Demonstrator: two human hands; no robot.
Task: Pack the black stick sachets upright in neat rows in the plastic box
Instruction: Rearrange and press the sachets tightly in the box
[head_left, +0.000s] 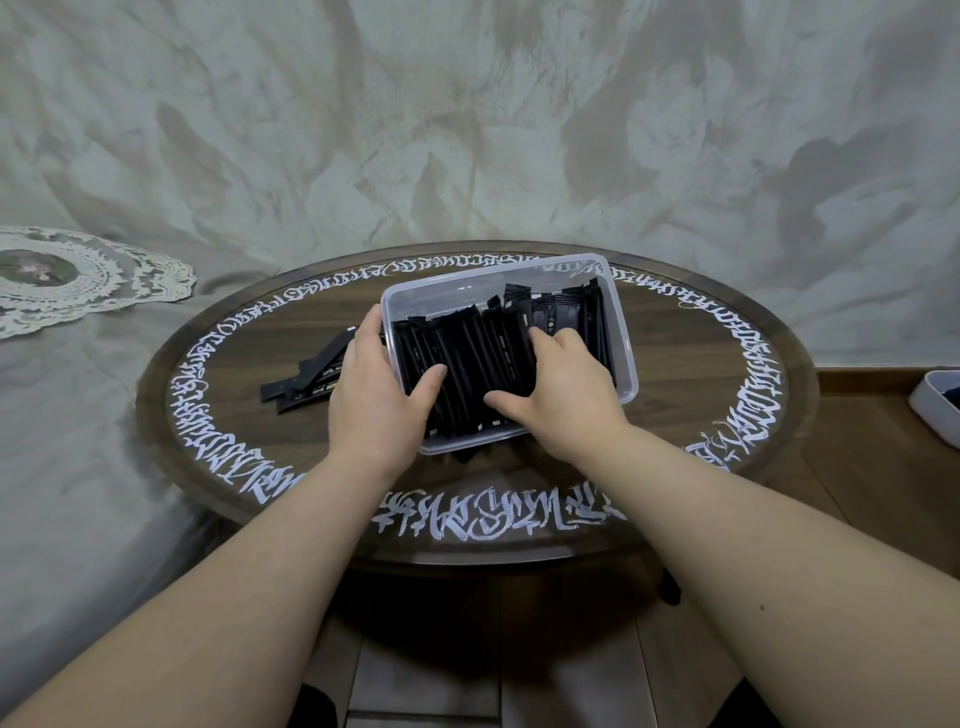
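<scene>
I see the black stick sachets (467, 364) packed leaning in the clear rectangular plastic box (621, 332) on the round dark wooden surface (691, 364), my left hand (371, 395) gripping the box's left wall, my right hand (556, 384) pressing spread fingers onto them, loose black sachets (306, 379) lying just left.

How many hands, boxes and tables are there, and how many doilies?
Hands: 2, left hand and right hand
Clear plastic box: 1
Round table: 1
Lace doily: 1
Total: 5
The black sachets are too bunched to count.
</scene>
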